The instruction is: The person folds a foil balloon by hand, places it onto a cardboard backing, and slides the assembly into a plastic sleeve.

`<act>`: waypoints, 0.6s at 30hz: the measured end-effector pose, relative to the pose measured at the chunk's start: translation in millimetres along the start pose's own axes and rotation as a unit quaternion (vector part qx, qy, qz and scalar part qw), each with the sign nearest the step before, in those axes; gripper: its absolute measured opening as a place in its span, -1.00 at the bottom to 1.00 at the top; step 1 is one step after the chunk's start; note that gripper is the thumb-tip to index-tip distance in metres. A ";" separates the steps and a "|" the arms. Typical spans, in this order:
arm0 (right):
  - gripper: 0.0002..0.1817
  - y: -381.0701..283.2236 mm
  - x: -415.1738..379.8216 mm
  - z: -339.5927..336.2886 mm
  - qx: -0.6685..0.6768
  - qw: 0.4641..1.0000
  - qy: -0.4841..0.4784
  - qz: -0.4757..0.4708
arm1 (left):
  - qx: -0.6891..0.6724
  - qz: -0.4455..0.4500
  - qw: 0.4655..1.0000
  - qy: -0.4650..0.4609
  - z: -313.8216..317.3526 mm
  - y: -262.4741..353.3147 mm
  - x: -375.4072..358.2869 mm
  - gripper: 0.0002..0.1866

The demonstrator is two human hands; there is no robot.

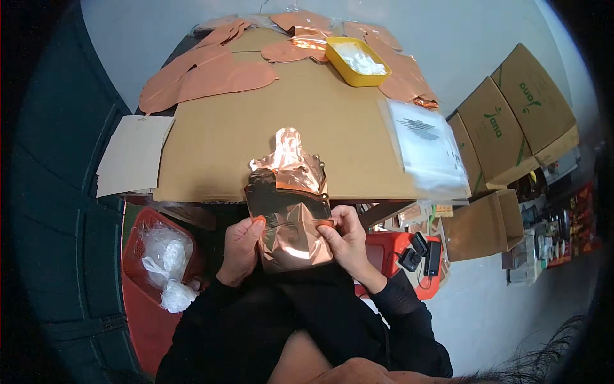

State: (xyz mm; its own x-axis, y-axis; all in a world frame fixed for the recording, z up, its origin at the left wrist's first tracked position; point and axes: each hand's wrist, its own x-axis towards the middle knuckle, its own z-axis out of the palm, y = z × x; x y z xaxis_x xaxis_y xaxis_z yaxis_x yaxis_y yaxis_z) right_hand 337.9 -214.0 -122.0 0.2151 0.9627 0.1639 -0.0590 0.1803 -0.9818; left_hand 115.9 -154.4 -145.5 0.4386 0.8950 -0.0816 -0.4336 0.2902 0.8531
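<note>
A shiny copper-coloured foil piece hangs over the near edge of the cardboard-topped table, its narrow rounded end resting on the cardboard. My left hand pinches its left side, thumb on top. On the right side, my right hand grips it the same way, thumb over the foil. The foil is creased between my hands, with a darker reflecting band above them. My fingers under the foil are partly hidden.
Flat copper foil pieces lie along the table's back. Around them are a yellow tub, clear plastic bags and a pale card. A red basket stands lower left; cardboard boxes stand right.
</note>
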 end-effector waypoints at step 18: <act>-0.85 4.5 9.0 -13.6 0.126 0.962 -0.080 0.227 | -0.007 -0.047 0.998 0.029 3.3 17.9 0.4 -0.78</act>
State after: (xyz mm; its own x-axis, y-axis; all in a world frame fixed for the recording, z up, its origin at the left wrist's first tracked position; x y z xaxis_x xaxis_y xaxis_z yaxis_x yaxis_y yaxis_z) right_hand 352.9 -207.2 -126.3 -0.0409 0.9690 -0.2436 -0.3504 -0.2422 -0.9047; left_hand 110.9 -150.0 -128.6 0.4311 0.8817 -0.1917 -0.4039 0.3785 0.8328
